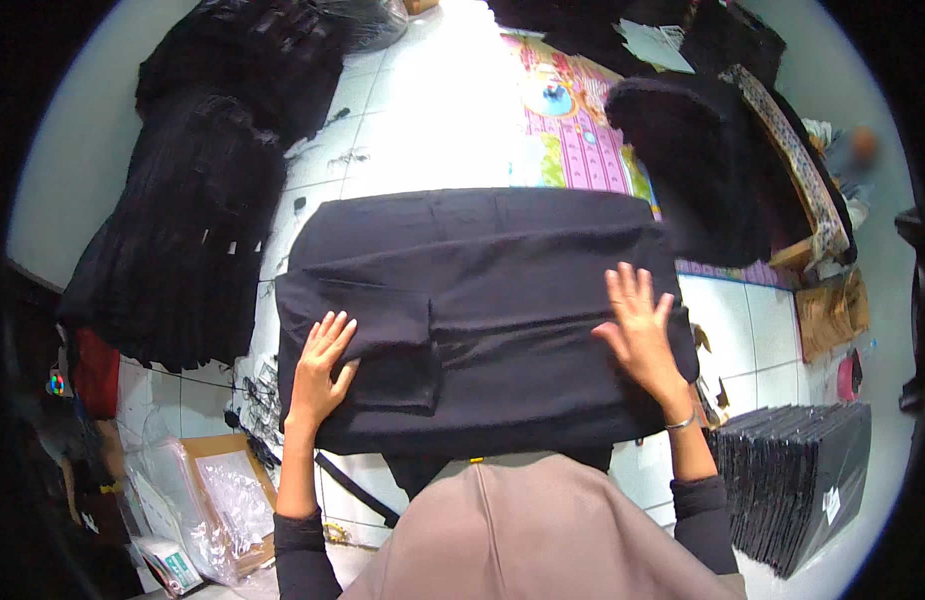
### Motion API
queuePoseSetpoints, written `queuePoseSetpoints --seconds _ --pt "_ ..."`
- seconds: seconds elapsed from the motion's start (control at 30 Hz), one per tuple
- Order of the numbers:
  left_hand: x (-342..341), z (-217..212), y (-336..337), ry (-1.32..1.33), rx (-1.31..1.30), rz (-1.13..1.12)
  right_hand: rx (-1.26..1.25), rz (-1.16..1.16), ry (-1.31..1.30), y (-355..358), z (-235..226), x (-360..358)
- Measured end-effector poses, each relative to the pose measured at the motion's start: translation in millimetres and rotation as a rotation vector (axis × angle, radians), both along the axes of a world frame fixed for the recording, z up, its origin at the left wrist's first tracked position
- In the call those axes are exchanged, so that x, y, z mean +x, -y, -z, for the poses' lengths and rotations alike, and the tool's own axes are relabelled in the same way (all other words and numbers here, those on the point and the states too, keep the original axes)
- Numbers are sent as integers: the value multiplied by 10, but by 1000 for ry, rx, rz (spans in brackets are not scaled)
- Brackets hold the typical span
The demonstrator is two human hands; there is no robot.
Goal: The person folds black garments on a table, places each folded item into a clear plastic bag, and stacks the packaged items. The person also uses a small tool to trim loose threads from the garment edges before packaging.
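A large piece of black cloth (523, 270) lies spread over a low surface in front of me, with creases running across it. On its left part sits a folded black section (388, 380) with a straight right edge. My left hand (324, 365) lies on the cloth at that folded section's left side, fingers stretched out. Flat on the right part of the cloth rests my right hand (640, 325), fingers spread and thumb pointing left. Neither hand grips anything. What supports the cloth is hidden beneath it.
Black garments (193, 210) are heaped at the left. A colourful mat (593, 130) and dark cloth piles (693, 150) lie at the far right. A stack of plastic-wrapped black packs (798, 480) stands at near right. Clear plastic bags (208, 500) sit at near left. Another person (849, 165) is at the right edge.
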State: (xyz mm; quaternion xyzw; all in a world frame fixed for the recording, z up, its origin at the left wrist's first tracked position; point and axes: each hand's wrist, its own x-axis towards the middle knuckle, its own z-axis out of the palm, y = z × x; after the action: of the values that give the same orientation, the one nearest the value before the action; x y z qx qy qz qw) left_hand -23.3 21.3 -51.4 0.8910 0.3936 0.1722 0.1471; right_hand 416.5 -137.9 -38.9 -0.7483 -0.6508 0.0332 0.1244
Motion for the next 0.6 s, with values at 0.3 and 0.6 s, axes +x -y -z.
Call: queuePoseSetpoints --seconds 0.3,0.6 --pt "92 -75 42 -15 54 -31 -291 -567 104 -391 -286 -808" --pt "1033 -295 -483 37 78 80 -248 -1132 219 -867 -157 -982"
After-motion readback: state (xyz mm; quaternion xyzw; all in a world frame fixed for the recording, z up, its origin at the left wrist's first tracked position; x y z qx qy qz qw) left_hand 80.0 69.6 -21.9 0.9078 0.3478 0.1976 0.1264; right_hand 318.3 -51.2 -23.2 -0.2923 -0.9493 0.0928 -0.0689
